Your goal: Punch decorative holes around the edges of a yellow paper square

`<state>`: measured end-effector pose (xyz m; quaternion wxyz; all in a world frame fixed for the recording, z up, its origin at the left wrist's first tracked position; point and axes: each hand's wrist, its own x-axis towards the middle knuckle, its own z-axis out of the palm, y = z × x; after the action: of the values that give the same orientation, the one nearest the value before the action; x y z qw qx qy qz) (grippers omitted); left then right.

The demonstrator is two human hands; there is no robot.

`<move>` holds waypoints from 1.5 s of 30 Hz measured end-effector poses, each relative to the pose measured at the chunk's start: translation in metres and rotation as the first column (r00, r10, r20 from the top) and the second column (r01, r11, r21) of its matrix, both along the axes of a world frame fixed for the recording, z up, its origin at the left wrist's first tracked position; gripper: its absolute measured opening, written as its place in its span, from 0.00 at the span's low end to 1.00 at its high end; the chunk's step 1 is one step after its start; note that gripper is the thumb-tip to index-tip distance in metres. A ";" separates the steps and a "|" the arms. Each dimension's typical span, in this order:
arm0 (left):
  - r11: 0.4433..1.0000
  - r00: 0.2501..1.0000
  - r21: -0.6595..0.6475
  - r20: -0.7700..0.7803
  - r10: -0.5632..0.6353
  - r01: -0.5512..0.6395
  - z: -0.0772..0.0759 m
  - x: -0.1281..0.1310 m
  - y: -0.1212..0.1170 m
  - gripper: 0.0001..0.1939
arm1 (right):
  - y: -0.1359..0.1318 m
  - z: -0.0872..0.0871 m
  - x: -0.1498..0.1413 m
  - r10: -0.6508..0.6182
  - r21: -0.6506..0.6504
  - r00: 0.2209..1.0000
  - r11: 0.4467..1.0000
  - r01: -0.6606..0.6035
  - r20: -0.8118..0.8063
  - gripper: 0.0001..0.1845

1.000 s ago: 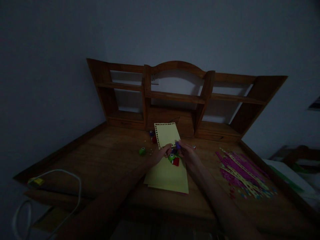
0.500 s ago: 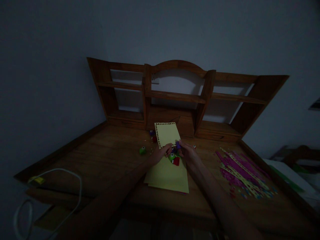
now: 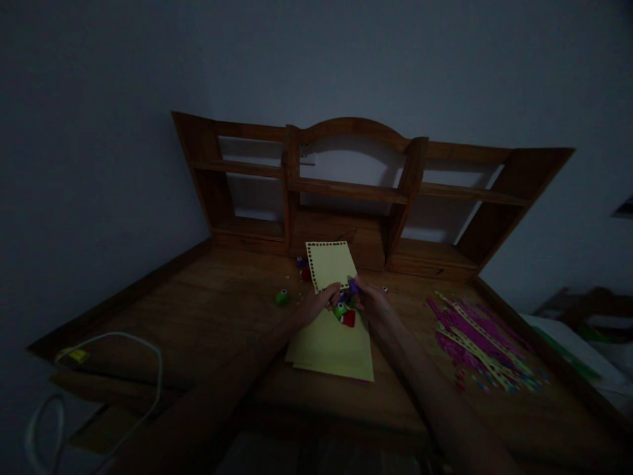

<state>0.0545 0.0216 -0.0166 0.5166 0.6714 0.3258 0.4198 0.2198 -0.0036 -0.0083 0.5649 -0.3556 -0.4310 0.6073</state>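
A yellow sheet (image 3: 330, 265) with punched shapes along its left, far and near edges is held up at a tilt. My left hand (image 3: 321, 303) pinches it near its lower left corner. At the lower right corner, my right hand (image 3: 372, 298) is closed round a small purple paper punch (image 3: 353, 285), its fingers partly hiding it. Beneath my hands a green punch (image 3: 339, 309) with a white eye and a red punch (image 3: 349, 319) lie on a stack of yellow paper (image 3: 331, 349). More punches between the hands are partly covered.
Another green punch (image 3: 282, 297) sits on the wooden desk (image 3: 212, 310) to the left. Purple (image 3: 300, 262) and red (image 3: 305, 274) punches stand behind the sheet. Pink and yellow strips (image 3: 475, 336) with paper bits spread at the right. A white cable (image 3: 128, 336) loops at the left edge.
Almost nothing differs. The purple punch and my right hand have shifted very slightly; both hands keep their hold.
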 end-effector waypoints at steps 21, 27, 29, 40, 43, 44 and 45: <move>1.000 1.000 -0.003 -0.015 0.004 -0.004 -0.005 0.000 0.005 0.25 | 0.005 -0.005 0.001 -0.026 0.021 0.999 0.999 0.025 0.022 0.15; 1.000 1.000 0.010 -0.020 0.006 -0.006 -0.005 0.001 0.004 0.25 | 0.004 -0.003 0.002 -0.020 0.026 1.000 0.999 0.020 0.015 0.15; 1.000 1.000 0.019 -0.010 0.010 -0.010 -0.003 0.002 0.002 0.24 | 0.003 -0.003 0.003 -0.022 0.015 1.000 1.000 0.022 0.004 0.14; 0.997 0.997 0.020 -0.043 -0.071 0.072 0.003 0.001 -0.010 0.24 | -0.004 -0.001 -0.001 -0.062 -0.028 0.998 0.998 0.062 -0.009 0.11; 1.000 0.999 0.028 -0.044 -0.004 0.005 0.005 0.000 -0.011 0.24 | -0.002 -0.001 -0.002 -0.040 0.036 0.999 0.999 0.040 0.017 0.13; 0.999 0.999 0.026 -0.036 0.023 -0.023 0.006 0.000 -0.011 0.24 | -0.001 -0.001 -0.002 -0.033 0.050 0.999 0.998 0.031 0.026 0.14; 0.999 0.999 0.023 -0.025 0.046 -0.046 0.007 0.001 -0.011 0.25 | 0.000 -0.001 -0.002 -0.019 0.058 0.999 0.998 0.017 0.034 0.15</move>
<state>0.0551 0.0104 -0.0099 0.4951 0.6747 0.3429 0.4267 0.2174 -0.0040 -0.0095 0.5727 -0.3535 -0.4550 0.5831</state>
